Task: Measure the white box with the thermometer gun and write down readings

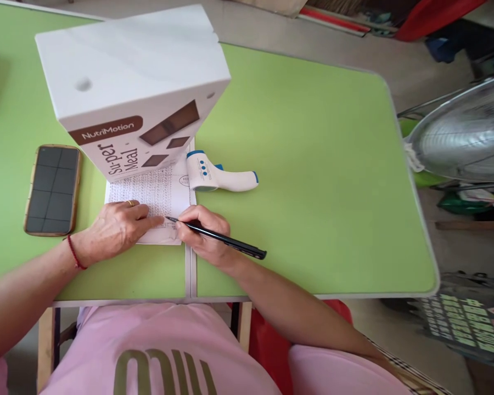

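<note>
A sheet of paper (158, 198) covered in rows of small handwriting lies on the green table. My left hand (114, 229) rests flat on its lower left part, index finger stretched toward the pen tip. In my right hand (212, 251) is a black pen (241, 246), gripped between thumb and fingers, with its tip at the paper close to my left index finger. Just beyond the writing stands a tall white box (135, 71) printed "NutriMotion Super Meal", its base hiding the paper's far part. A white and blue infrared thermometer (220, 178) lies at the paper's right edge.
Left of the paper lies a phone (52, 189) with a dark screen and a tan case. The table (313, 181) has a seam (190, 274) running near my right hand. Beyond its right edge stands a fan (465, 131). A red cloth or seat (271, 345) shows below the table.
</note>
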### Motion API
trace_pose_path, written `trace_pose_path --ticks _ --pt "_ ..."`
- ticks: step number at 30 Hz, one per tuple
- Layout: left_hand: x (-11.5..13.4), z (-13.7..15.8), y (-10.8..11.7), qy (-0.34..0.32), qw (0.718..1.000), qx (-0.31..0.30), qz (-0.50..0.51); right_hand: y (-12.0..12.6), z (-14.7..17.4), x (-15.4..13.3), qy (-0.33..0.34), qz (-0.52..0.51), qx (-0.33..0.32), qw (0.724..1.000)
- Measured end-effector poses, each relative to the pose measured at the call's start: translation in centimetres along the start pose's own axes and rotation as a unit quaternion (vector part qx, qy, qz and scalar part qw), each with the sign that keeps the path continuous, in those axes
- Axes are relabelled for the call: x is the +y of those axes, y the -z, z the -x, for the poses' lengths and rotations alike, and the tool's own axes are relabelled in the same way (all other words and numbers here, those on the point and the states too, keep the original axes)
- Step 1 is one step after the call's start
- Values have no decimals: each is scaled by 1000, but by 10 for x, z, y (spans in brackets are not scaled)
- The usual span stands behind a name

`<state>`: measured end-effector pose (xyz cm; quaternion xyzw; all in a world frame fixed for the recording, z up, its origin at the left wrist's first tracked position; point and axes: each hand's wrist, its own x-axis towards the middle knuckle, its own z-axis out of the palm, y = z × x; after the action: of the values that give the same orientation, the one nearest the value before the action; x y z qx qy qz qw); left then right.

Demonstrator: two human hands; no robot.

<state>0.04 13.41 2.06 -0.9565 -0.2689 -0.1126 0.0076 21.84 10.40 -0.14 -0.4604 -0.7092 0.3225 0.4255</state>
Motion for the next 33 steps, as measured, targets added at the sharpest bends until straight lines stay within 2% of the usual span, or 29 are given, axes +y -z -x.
trace_pose_path --ticks 5,11,20,33 --pt "0 0 0 0 1000 12 2 0 0 0 0 -9 -2 1000" --pt "0 1 0 6 1000 -10 -6 1 -1 -2 -6 9 -20 1000" --pt "0 1 0 2 1000 12 1 1 -2 -1 14 22 -14 1000" --pt "0 1 0 5 1000 12 3 0 -2 -2 15 14 2 1000"
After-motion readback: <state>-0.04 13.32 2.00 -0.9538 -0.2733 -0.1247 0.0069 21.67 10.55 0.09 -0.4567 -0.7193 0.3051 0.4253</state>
